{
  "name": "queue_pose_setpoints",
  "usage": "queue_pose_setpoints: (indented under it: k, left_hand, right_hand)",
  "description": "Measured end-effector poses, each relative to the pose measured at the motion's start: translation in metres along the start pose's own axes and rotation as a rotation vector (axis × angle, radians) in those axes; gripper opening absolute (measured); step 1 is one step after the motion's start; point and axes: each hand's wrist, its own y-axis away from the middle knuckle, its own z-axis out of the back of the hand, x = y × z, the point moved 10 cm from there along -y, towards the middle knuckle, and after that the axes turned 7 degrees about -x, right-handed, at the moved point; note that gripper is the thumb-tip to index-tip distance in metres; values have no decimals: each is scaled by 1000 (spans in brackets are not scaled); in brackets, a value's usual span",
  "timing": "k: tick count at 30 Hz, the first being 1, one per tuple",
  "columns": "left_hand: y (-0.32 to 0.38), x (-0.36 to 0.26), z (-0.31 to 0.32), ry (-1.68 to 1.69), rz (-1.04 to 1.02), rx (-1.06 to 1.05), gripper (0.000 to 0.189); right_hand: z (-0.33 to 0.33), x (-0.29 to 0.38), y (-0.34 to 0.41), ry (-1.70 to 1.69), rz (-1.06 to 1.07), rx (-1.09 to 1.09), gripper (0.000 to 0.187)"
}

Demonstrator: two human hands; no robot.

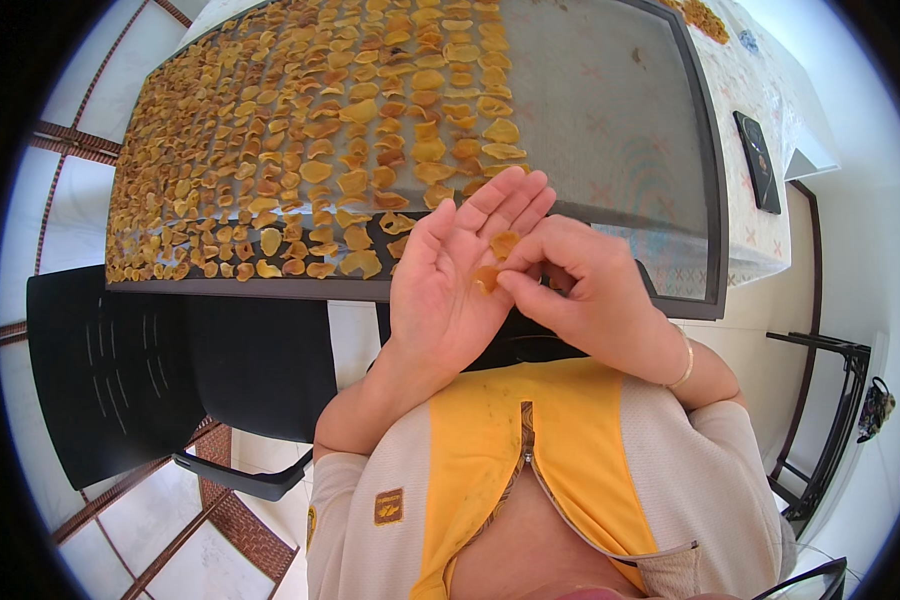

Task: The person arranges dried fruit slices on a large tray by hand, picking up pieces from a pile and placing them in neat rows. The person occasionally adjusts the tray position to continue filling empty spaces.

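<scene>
My left hand (pixel 457 277) lies palm up over the near edge of a large framed mesh screen (pixel 615 127). On its palm rest an orange-yellow dried slice (pixel 505 244) and a second slice (pixel 486 279). My right hand (pixel 585 289) reaches in from the right, thumb and forefinger together at the slices; whether they pinch one is hard to tell. Rows of similar curled yellow-brown slices (pixel 360 112) cover the left and middle of the screen, packed closer at the far left.
Under the screen is a table with a patterned cloth (pixel 757 232); a black phone (pixel 757 162) lies on it at the right. A heap of slices (pixel 705 21) sits at the far right corner. A black chair (pixel 262 367) stands at the near left, a black metal frame (pixel 832 420) at the right.
</scene>
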Motion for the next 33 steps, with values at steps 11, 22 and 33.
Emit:
queue_pose_setpoints:
  k: [11,22,33]
  left_hand:
    - [13,-45,17,201,-172,-44,52]
    - [15,-40,19,245,-117,-25,49]
    - [14,-35,20,257,-92,-25,48]
  right_hand:
    - [36,-19,-6,448,179,66,8]
    - [24,-31,1,567,185,82,9]
    - [28,-50,4,476,-48,108,16]
